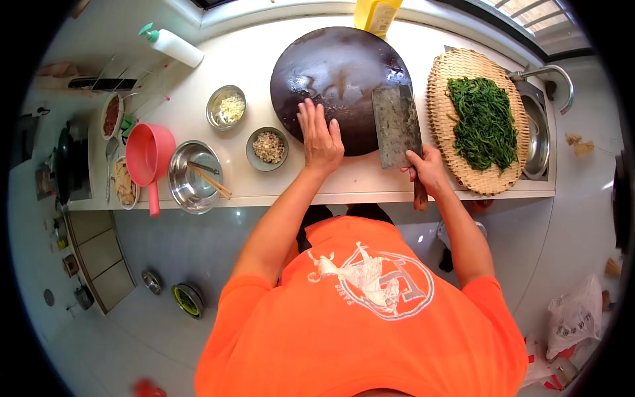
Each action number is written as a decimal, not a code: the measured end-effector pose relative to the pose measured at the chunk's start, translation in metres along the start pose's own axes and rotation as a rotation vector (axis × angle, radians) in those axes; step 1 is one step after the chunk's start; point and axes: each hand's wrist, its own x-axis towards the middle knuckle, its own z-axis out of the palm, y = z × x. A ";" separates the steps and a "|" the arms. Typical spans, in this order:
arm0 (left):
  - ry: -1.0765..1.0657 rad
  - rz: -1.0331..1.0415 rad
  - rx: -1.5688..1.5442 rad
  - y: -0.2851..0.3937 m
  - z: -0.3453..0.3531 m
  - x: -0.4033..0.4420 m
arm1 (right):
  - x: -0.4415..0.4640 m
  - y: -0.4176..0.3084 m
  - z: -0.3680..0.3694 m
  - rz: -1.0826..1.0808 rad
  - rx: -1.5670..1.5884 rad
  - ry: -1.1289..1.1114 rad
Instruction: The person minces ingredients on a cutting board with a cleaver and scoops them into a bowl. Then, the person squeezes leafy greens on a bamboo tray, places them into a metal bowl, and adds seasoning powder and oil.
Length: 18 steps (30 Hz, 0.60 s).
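The left hand (322,141) reaches over the board's near rim at about 7 o'clock, back uppermost, fingers straight and pointing toward 12 o'clock. Its thumb stands apart, and it grips nothing; I cannot tell whether the palm touches the board (324,66). The left forearm runs up from 7 o'clock.

The right hand (432,172), off the board's 4–5 o'clock side, is clamped on the cleaver (397,126), thumb near the blade's heel. The right arm rises from 5 o'clock. The blade overlaps the board's rim at 4 o'clock, its handle (420,197) pointing toward 6 o'clock.

The dark, round board lies on the desk (248,186), wet marks on its surface. Around it, at 3 o'clock, a woven tray (443,135) holds greens (486,122). A yellow bottle (378,16) stands at 1 o'clock. A bowl (225,97) of pale bits sits at 9 o'clock, another (268,148) of brownish bits at 8 o'clock, and beyond that a steel bowl (192,175) with chopsticks (211,181).
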 end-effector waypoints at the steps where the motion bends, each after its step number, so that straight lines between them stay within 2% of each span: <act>1: -0.034 0.057 -0.140 0.004 -0.005 -0.003 | -0.001 0.004 -0.003 0.003 0.009 0.013; 2: -0.088 0.054 -0.224 0.007 -0.011 -0.005 | 0.000 0.006 -0.006 0.002 0.014 0.021; 5: 0.038 0.094 0.091 -0.008 -0.021 0.005 | 0.004 0.003 -0.002 0.008 0.031 0.043; 6: 0.048 0.008 0.187 -0.013 -0.021 0.007 | 0.005 0.001 0.001 0.020 0.016 0.040; 9: -0.023 -0.078 0.314 -0.021 -0.011 0.009 | 0.017 -0.009 0.018 0.056 -0.041 0.006; 18: -0.033 -0.064 0.160 -0.014 -0.006 0.004 | 0.040 -0.027 0.063 0.039 -0.162 -0.160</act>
